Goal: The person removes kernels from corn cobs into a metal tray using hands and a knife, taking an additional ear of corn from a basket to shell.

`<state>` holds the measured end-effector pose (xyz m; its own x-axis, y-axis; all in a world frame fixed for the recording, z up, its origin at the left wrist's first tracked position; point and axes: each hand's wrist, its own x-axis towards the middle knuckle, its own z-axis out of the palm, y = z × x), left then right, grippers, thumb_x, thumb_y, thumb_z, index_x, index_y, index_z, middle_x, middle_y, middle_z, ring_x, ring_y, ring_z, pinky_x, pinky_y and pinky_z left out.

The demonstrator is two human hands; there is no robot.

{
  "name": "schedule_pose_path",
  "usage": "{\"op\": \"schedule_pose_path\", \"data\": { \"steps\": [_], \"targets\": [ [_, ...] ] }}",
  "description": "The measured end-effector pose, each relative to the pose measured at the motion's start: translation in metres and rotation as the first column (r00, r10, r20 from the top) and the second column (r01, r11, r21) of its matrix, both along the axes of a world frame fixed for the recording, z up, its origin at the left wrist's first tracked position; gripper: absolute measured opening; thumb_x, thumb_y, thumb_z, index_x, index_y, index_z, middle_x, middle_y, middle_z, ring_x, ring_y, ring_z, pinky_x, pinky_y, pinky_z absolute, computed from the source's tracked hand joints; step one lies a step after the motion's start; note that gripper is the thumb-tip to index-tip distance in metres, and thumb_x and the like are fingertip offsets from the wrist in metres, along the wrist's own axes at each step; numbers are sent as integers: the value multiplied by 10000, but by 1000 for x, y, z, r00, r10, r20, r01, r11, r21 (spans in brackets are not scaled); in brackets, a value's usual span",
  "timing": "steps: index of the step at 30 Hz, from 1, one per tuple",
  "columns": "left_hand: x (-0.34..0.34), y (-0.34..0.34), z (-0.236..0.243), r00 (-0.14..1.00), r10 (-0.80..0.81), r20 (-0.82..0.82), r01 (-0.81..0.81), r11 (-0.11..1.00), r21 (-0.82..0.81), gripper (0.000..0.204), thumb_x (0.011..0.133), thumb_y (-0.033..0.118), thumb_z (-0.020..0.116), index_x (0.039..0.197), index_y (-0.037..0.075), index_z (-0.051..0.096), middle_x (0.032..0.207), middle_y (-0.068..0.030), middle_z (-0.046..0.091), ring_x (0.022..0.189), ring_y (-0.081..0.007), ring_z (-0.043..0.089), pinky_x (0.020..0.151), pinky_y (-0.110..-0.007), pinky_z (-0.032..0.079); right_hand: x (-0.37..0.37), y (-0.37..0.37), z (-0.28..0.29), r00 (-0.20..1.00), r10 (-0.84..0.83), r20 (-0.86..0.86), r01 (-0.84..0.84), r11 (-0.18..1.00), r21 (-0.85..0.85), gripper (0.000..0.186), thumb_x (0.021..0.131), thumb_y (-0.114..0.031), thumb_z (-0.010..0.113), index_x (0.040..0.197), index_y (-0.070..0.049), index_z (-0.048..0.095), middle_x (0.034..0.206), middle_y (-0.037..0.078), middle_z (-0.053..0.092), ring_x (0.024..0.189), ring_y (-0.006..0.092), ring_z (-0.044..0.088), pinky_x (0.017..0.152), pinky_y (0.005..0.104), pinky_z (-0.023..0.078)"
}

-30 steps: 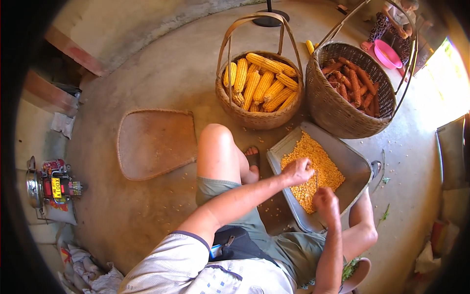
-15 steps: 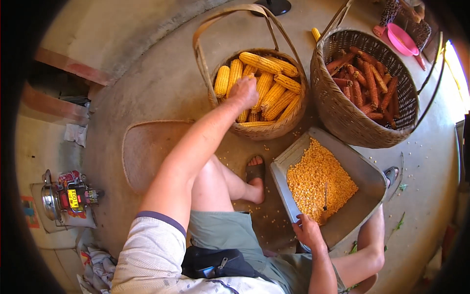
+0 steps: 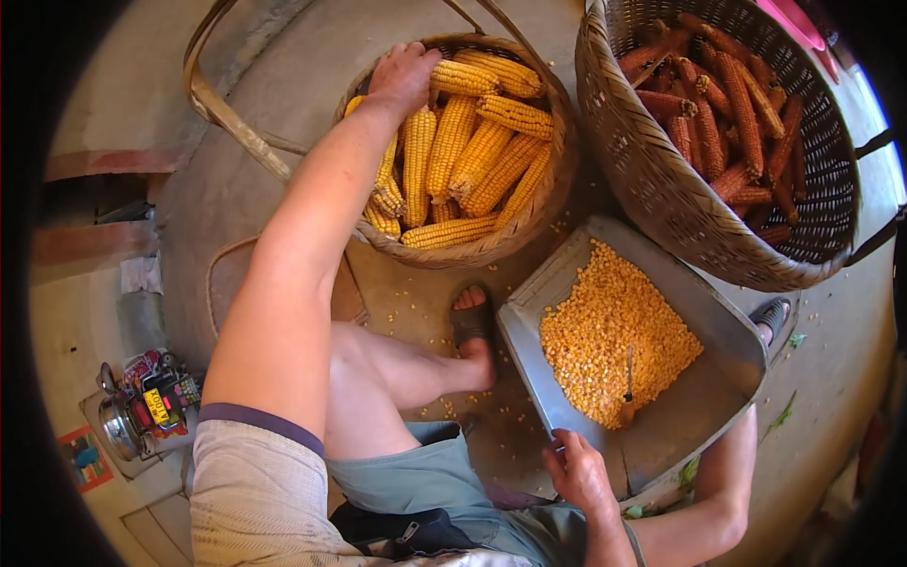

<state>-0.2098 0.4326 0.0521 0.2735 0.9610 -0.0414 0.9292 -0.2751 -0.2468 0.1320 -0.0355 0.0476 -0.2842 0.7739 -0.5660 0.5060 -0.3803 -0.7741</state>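
My left hand (image 3: 404, 77) reaches into a wicker basket (image 3: 515, 236) of yellow corn ears. Its fingers are closed round the end of one corn ear (image 3: 463, 78) near the far rim; the fingertips are partly hidden. Against my lap rests a grey metal pan (image 3: 718, 364) with a heap of loose corn kernels (image 3: 605, 331). A thin tool with a wooden handle (image 3: 627, 412) and a metal shaft lies on the kernels. My right hand (image 3: 581, 472) is at the pan's near left edge, fingers curled over the rim.
A second, taller wicker basket (image 3: 652, 180) at the far right holds several reddish bare cobs (image 3: 742, 113). The first basket's bent wooden handle (image 3: 236, 123) leans out leftward. A flat woven tray (image 3: 222, 283) lies behind my left arm. Stray kernels dot the floor.
My left hand has moved from the basket's middle to its far left rim, and ears there have shifted. The whole view has moved closer to the baskets. My right hand stays at the pan.
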Motion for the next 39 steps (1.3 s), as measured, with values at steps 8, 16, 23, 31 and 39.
{"op": "schedule_pose_path", "data": {
  "steps": [8, 16, 23, 31, 39],
  "targets": [
    [7, -45, 72, 997, -81, -17, 79, 994, -71, 467, 740, 198, 729, 1104, 53, 474, 860, -136, 627, 783, -351, 635, 693, -460, 539, 1, -10, 3, 998, 36, 55, -42, 993, 112, 293, 869, -151, 679, 1104, -3, 585, 942, 200, 671, 823, 396, 666, 715, 470, 545],
    [73, -225, 120, 848, 200, 490, 27, 908, -418, 655, 787, 327, 716, 1282, -5, 443, 1052, -164, 629, 832, -254, 650, 756, -398, 555, 5, -30, -23, 998, -68, -14, 68, 921, 385, 326, 851, -131, 700, 1122, 1, 576, 873, 183, 691, 756, 341, 691, 690, 414, 547],
    [135, -386, 84, 483, 285, 828, 291, 839, -459, 727, 771, 255, 766, 1356, 1, 417, 1137, -241, 633, 1056, -349, 633, 922, -402, 507, 0, -21, 26, 863, -396, -315, 500, 761, 413, 522, 867, -110, 724, 1313, -9, 471, 1002, 132, 657, 667, 154, 650, 626, 296, 527],
    [181, -456, 46, 484, 212, 849, 301, 870, -390, 662, 781, 226, 754, 1325, 2, 450, 1184, -235, 600, 1112, -373, 605, 940, -416, 488, 8, -27, 27, 825, -482, -295, 546, 544, 637, 239, 839, -5, 712, 1058, -11, 618, 840, 96, 594, 669, 154, 612, 601, 286, 505],
    [190, -458, 47, 593, 61, 803, 271, 924, -270, 773, 773, 232, 732, 1400, -37, 367, 1236, -285, 505, 1157, -451, 515, 1010, -469, 436, 14, -46, 51, 823, -220, -523, 433, 840, 327, 34, 946, -16, 603, 946, 8, 579, 819, 56, 605, 682, 110, 590, 636, 238, 494]
  ]
}}
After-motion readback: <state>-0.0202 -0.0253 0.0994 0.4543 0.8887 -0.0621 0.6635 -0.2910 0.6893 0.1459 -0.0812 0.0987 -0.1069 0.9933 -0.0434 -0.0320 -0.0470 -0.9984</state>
